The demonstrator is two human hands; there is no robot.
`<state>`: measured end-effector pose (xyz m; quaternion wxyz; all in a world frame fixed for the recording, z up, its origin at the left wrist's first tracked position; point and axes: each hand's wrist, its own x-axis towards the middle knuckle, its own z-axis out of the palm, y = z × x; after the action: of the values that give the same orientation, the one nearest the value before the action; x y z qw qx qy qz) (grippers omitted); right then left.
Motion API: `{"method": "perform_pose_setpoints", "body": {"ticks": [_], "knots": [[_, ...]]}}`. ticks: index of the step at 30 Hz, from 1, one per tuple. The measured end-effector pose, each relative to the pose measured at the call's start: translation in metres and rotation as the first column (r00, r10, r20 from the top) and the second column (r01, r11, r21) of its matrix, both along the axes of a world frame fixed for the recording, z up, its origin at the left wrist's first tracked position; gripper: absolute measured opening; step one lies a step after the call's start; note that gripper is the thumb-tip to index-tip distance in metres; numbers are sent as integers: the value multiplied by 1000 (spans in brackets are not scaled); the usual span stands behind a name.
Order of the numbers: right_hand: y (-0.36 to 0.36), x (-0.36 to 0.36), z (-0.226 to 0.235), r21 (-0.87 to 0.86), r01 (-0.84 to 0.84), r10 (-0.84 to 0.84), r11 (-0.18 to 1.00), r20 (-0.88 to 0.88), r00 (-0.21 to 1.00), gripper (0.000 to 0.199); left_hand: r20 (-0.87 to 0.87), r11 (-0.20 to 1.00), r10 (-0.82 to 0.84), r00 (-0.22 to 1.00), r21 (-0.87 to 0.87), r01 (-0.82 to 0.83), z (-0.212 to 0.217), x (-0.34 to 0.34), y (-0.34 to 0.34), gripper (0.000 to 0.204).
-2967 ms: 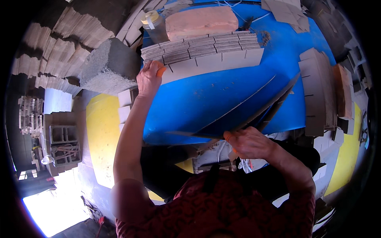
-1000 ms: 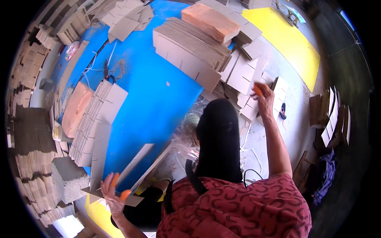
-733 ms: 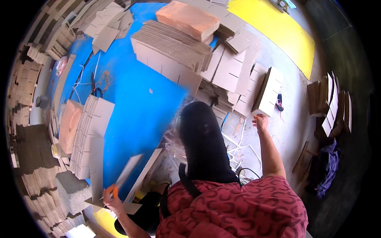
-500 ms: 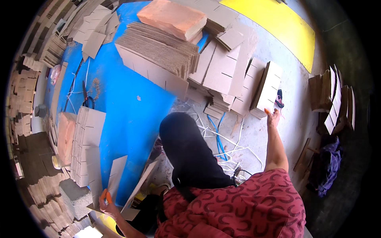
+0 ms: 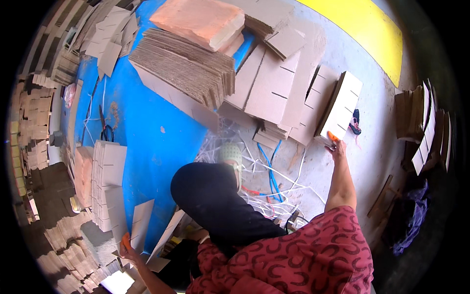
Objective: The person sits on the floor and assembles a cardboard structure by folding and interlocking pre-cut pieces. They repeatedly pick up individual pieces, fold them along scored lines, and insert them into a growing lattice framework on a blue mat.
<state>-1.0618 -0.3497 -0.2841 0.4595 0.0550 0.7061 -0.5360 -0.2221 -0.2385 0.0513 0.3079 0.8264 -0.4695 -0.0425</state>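
Observation:
Orange covers show on fingers of both my hands. My right hand (image 5: 336,148) reaches out to the right, its fingers closed at the near end of a slotted cardboard strip (image 5: 342,105), which lies on top of a narrow stack. One orange fingertip rests on the strip's face. Low on the left, my left hand (image 5: 128,251) has its fingers together at the lower edge of an upright cardboard strip (image 5: 117,213); their exact hold is partly hidden. Another tilted strip (image 5: 141,220) stands just right of that hand.
A blue sheet (image 5: 161,117) covers the floor at left, bearing a large cardboard stack (image 5: 183,61) and an orange-brown block (image 5: 198,22). Tangled white straps (image 5: 264,176) lie beside my foot (image 5: 230,154). More cardboard piles (image 5: 413,115) stand at right; a yellow sheet (image 5: 367,34) lies beyond.
My right fingers have moved farther onto the end of the strip. My left hand stays by the upright strips. My knee has shifted left, uncovering my foot, and the view has moved slightly.

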Motion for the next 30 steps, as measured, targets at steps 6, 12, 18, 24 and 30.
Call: {"method": "perform_pose_setpoints", "body": {"ticks": [6, 12, 18, 24, 30], "knots": [[-12, -2, 12, 70, 53, -48, 996, -76, 996, 47, 9, 999, 34, 999, 40, -34, 0, -7, -11, 30], [-6, -18, 31, 116, -25, 29, 993, -30, 999, 46, -28, 997, -54, 998, -64, 52, 8, -8, -14, 30], [7, -37, 30, 137, -132, 123, 982, 77, 989, 49, 59, 1000, 17, 998, -5, -17, 16, -10, -19, 30], [22, -43, 28, 10, -173, 173, 985, -58, 983, 48, 139, 999, -25, 990, -19, 28, 27, -19, -40, 30], [40, -1, 99, -306, -195, 94, 932, -315, 944, 53, 173, 975, -204, 964, -57, 217, 59, -71, -92, 32]]}}
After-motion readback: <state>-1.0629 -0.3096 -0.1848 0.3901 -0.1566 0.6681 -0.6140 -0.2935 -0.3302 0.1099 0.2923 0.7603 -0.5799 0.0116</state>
